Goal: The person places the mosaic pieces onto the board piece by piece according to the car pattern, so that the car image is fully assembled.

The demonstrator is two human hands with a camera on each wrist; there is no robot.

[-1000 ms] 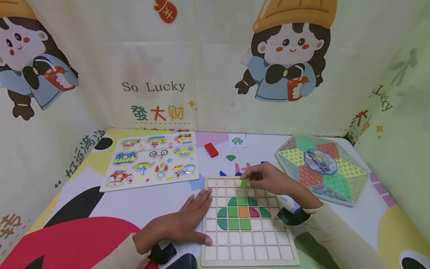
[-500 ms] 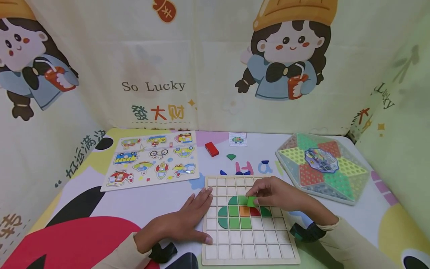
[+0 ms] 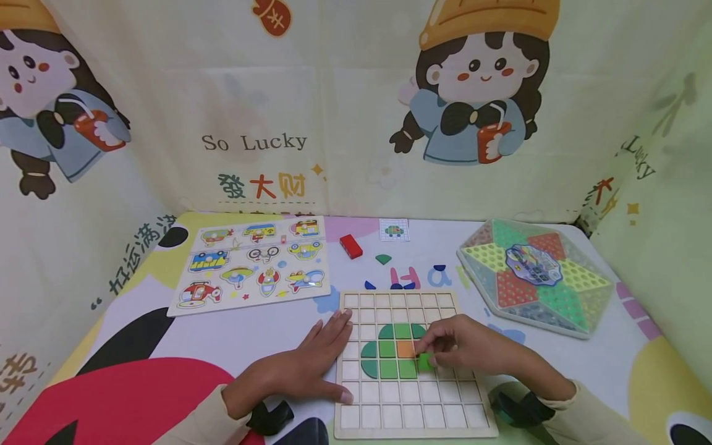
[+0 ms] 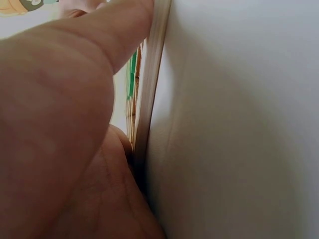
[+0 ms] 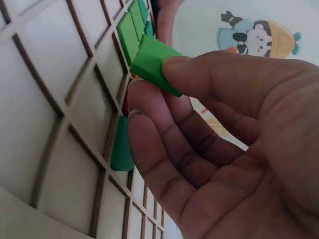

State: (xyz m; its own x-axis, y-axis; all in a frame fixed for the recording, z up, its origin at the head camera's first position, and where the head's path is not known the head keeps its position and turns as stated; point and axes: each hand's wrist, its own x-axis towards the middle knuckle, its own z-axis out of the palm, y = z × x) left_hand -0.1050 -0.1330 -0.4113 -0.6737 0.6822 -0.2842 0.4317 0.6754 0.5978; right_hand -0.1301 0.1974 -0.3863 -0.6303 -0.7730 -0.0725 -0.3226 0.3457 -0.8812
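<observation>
Green block held tilted over gridded board, left hand flat at the edge

The right hand (image 3: pixel 467 346) pinched a green block (image 3: pixel 425 363) between thumb and fingertips. The block was tilted just above the board (image 3: pixel 411 434), right of its lower green row; whether it touched the grid could not be determined. The edge grip presumably left its underside free to seat in a cell.

The left hand (image 3: pixel 308 364) lay flat, fingers extended, gripping nothing. Its fingertips and thumb met the board's left rim, apparently to keep the frame from sliding.

On the board, lower centre of the frame, green pieces lay around an orange square (image 3: pixel 405 349). A small patterned card (image 3: pixel 394 230) stood in view at upper centre, probably as reference. Below it were a red block (image 3: pixel 351 246) and a green wedge (image 3: pixel 383 259). A picture puzzle (image 3: pixel 214 276) occupied the left and a six-sided box (image 3: pixel 534 266) the right, both apparently set aside for working room.
</observation>
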